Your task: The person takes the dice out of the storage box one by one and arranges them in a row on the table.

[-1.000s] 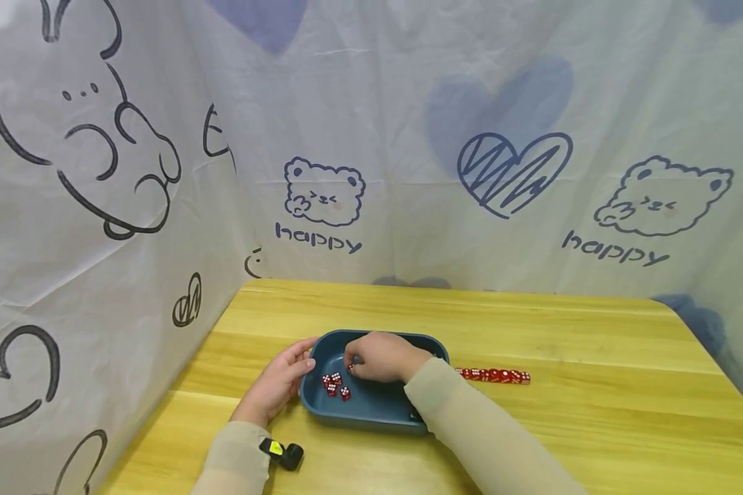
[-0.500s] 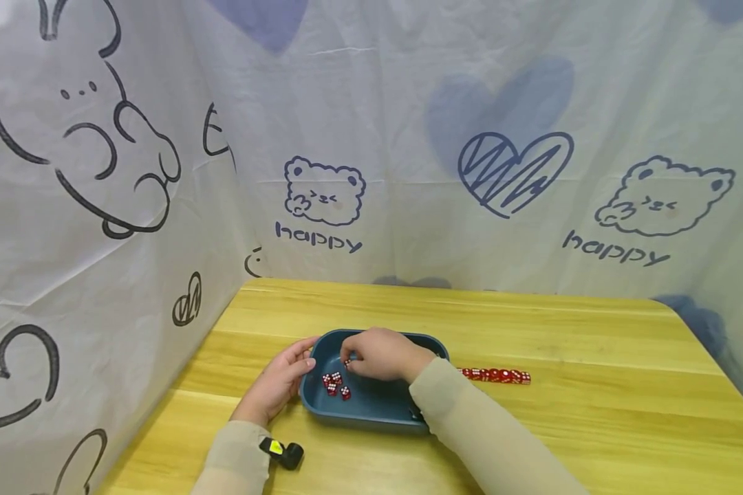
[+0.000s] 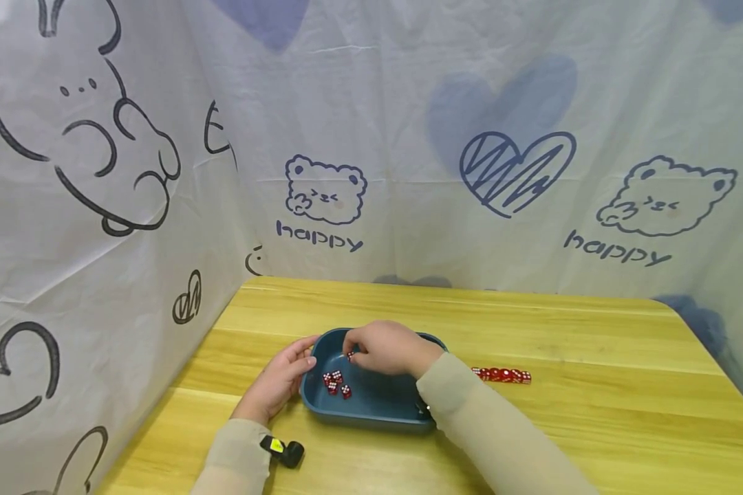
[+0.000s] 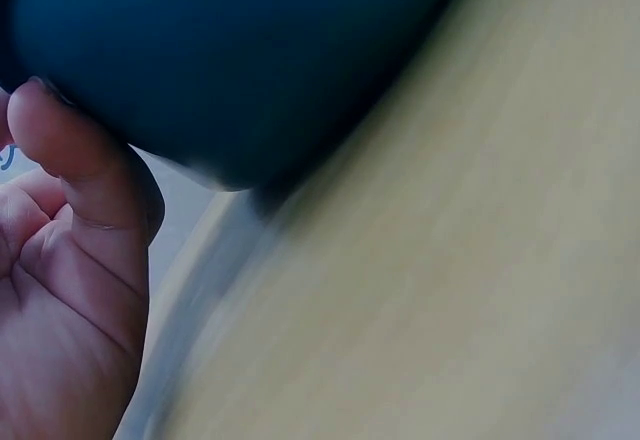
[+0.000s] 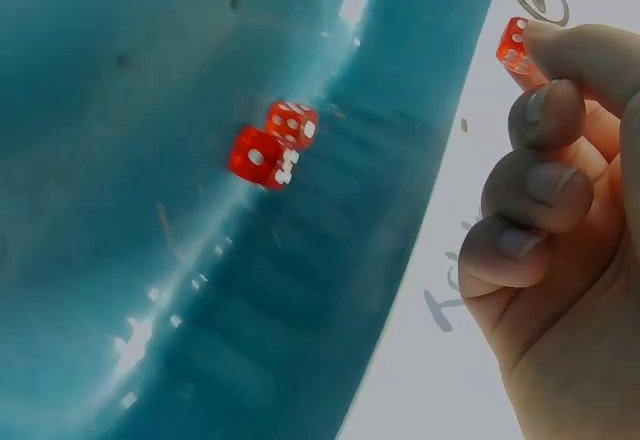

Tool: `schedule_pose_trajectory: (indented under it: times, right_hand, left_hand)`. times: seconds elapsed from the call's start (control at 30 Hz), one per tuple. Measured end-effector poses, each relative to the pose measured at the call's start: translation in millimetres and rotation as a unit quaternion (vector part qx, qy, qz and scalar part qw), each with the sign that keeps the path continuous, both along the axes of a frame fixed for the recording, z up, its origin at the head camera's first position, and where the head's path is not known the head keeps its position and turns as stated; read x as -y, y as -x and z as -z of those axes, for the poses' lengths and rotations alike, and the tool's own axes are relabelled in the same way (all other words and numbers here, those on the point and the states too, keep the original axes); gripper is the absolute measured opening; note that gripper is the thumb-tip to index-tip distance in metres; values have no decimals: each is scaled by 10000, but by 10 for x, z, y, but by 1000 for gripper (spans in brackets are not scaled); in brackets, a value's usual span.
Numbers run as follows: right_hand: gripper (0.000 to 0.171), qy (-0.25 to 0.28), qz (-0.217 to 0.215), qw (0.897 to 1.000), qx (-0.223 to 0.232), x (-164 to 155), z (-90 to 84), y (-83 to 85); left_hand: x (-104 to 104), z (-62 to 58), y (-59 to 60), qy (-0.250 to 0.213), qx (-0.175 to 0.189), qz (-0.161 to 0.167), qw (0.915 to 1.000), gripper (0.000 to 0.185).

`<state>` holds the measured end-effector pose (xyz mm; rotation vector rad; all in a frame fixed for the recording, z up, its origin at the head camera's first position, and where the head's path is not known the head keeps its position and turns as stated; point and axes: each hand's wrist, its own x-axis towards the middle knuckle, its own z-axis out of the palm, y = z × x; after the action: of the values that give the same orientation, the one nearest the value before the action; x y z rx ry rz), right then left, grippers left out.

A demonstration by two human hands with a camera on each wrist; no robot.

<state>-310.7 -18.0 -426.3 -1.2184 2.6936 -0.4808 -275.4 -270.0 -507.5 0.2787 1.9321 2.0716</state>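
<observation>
At the left, a small black device with a yellow-green patch (image 3: 281, 452) sits by the beige sleeve at the person's left wrist. The left hand (image 3: 278, 380) rests against the left outer wall of the dark blue oval plastic tray (image 3: 371, 412), which sits on the light yellow wooden counter (image 3: 594, 412); its thumb (image 4: 80, 155) presses the tray's side and the fingers lie fairly straight along the rim, gripping nothing. Inside the tray, a cluster of small translucent red dice with white pips (image 3: 335, 383) lies on the floor near the left end. Above the tray's far half, the right hand (image 3: 386, 349) is curled, and its fingertips (image 5: 560, 45) pinch one single red die (image 3: 350, 355), held clear of the tray's floor. Further right, just beyond the tray and the right sleeve, a straight row of red dice (image 3: 503, 375) lies on the counter, the pieces touching end to end.
</observation>
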Motion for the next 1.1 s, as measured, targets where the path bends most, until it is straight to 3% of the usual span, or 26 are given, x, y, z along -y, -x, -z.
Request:
schedule_pose_trajectory:
  times: [0.2,0.47,0.67,1.1]
  right_hand:
    - [13,-76,-40,9998,-160,-75,-111,5]
    - [14,-127,4,9999,60,-203,-295,-37]
    - [13,-169,-13,9996,-203,-332,-393,-68]
    - [9,-281,226,9983,-452,-757,-346,-78]
  left_hand:
    - [1,5,8,12,-17,-43,10000,53]
    - [0,-15,-7,25,-38,-77,10000,54]
    - [-11,-28,-24,-5,-81,-70,9999,54]
    - [-14,-15,-24,17,-42,-133,9999,52]
